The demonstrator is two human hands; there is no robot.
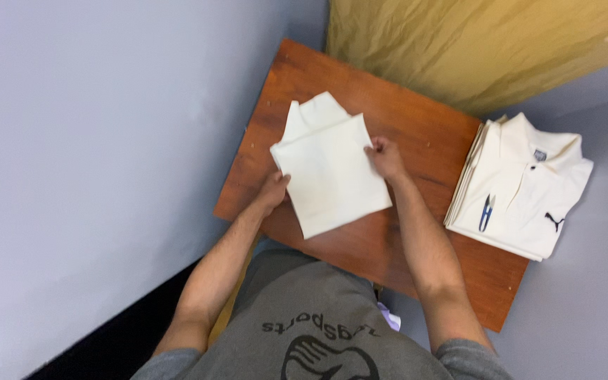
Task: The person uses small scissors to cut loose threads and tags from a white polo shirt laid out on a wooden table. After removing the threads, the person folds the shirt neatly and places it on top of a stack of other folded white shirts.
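Cream folded shirt (331, 169): soft, light, floppy; grip at edges. L hand (274, 191) pinches near-left edge, R hand (384, 157) pinches far-right edge. Shirt stack (522, 186) right of R hand.

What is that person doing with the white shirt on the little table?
A person is handling a folded cream shirt on a small wooden table. The left hand holds its left edge, and the right hand pinches its right edge. The shirt lies flat, folded into a neat rectangle. At the table's right end sits a stack of folded cream polo shirts with small blue thread snips on top.
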